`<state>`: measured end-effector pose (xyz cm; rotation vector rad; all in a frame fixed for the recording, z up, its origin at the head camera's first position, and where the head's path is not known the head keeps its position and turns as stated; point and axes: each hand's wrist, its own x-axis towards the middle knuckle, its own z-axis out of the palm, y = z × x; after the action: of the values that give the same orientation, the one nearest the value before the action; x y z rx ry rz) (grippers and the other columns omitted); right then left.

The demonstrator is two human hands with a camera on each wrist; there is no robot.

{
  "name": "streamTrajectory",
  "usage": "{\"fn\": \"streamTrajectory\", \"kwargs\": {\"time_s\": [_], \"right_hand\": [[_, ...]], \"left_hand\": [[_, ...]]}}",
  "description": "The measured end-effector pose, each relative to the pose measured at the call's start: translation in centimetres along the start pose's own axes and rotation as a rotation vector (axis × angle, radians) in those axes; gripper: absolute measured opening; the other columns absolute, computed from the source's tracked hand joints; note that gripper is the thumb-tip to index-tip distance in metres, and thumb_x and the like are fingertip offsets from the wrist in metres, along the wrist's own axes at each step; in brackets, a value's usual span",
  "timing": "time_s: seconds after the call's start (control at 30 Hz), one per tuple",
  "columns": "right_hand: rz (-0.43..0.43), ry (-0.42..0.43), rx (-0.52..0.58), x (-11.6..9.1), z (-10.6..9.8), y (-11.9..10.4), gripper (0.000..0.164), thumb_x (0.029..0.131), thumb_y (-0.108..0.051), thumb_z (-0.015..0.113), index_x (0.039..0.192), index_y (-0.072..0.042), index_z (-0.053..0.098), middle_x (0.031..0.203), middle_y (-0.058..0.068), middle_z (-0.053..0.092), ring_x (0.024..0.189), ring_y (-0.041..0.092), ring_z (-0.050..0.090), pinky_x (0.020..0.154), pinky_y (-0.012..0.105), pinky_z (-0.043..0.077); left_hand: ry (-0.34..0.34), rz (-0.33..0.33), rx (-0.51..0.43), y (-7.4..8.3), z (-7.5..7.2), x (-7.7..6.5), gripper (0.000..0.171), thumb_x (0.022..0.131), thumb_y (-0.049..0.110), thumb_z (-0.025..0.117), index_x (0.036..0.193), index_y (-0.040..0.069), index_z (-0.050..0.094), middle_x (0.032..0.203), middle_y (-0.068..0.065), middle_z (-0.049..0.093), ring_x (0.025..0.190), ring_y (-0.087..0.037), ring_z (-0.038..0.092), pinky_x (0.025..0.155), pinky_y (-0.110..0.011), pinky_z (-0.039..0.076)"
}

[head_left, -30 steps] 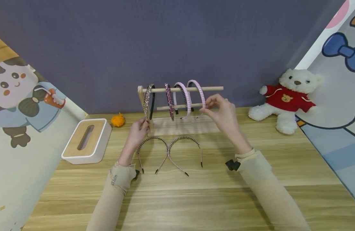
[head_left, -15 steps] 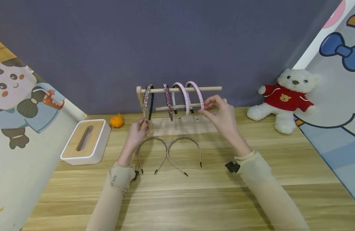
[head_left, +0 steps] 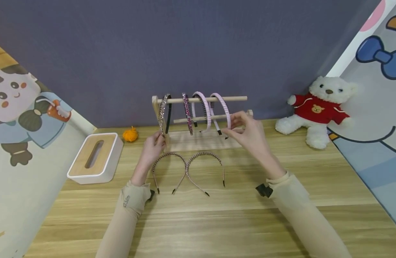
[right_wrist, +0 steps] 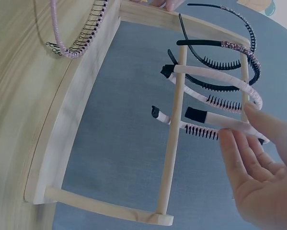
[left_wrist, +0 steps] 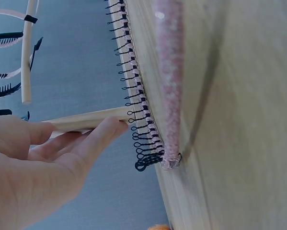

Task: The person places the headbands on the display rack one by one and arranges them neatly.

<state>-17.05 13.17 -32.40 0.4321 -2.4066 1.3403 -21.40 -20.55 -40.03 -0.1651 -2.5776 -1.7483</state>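
Observation:
My left hand point(head_left: 152, 147) holds the left upright of a wooden rack point(head_left: 238, 99); in the left wrist view its fingers and thumb are around the wooden bar point(left_wrist: 93, 119). At the rack's right side, my right hand point(head_left: 251, 134) pinches the front of a pale pink headband point(head_left: 224, 104) that loops over the top rod. In the right wrist view, thumb and fingers meet at this headband point(right_wrist: 229, 122). Left of it hang another pink headband point(head_left: 207, 111), a magenta glitter headband point(head_left: 187, 114) and a silver glitter headband point(head_left: 162, 114).
Two beaded headbands, one left point(head_left: 170, 154) and one right point(head_left: 205, 153), lie on the wooden table point(head_left: 217, 229) before the rack. A tissue box point(head_left: 112, 157) and an orange pompom-like ball point(head_left: 130, 134) stand left. A white teddy bear point(head_left: 317, 107) sits right, by the wall.
My right hand has moved slightly down and right with the pink headband, which now hangs lower on the top rod with its black tips showing. My left hand stays on the rack.

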Motion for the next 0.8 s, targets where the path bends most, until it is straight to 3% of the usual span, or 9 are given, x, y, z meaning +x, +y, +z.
{"fn": "streamTrajectory", "kwargs": {"time_s": [0.13, 0.37, 0.53, 0.8], "right_hand": [[-0.008, -0.019, 0.002, -0.5, 0.0, 0.1, 0.038, 0.084, 0.003, 0.09, 0.114, 0.008, 0.066, 0.103, 0.02, 0.074, 0.094, 0.034, 0.074, 0.081, 0.029, 0.063], [0.018, -0.07, -0.028, -1.4, 0.1, 0.5, 0.038, 0.086, 0.001, 0.089, 0.116, 0.005, 0.066, 0.107, 0.018, 0.075, 0.097, 0.032, 0.073, 0.083, 0.035, 0.064], [0.052, -0.102, -0.056, -1.8, 0.3, 1.1, 0.038, 0.088, -0.003, 0.088, 0.119, 0.006, 0.066, 0.109, 0.019, 0.074, 0.097, 0.032, 0.073, 0.083, 0.037, 0.064], [0.083, -0.179, -0.062, -2.6, 2.2, 2.8, 0.029, 0.09, 0.001, 0.085, 0.112, 0.008, 0.069, 0.104, 0.022, 0.075, 0.094, 0.036, 0.075, 0.082, 0.043, 0.064]], "left_hand": [[0.001, 0.006, 0.005, 0.1, 0.0, 0.0, 0.039, 0.116, 0.01, 0.042, 0.141, -0.015, 0.057, 0.095, -0.018, 0.063, 0.068, -0.01, 0.048, 0.054, -0.019, 0.039], [0.002, -0.005, 0.015, 0.1, 0.0, -0.1, 0.039, 0.116, 0.011, 0.042, 0.142, -0.013, 0.058, 0.1, -0.026, 0.064, 0.073, -0.018, 0.052, 0.055, -0.018, 0.04], [0.0, -0.003, 0.008, 0.0, -0.1, 0.0, 0.038, 0.115, 0.009, 0.042, 0.141, -0.013, 0.058, 0.098, -0.027, 0.063, 0.071, -0.016, 0.05, 0.054, -0.017, 0.04], [-0.005, -0.001, 0.005, -0.1, -0.1, 0.0, 0.038, 0.115, 0.007, 0.042, 0.142, -0.014, 0.057, 0.096, -0.026, 0.062, 0.071, -0.016, 0.05, 0.054, -0.017, 0.04]]}}
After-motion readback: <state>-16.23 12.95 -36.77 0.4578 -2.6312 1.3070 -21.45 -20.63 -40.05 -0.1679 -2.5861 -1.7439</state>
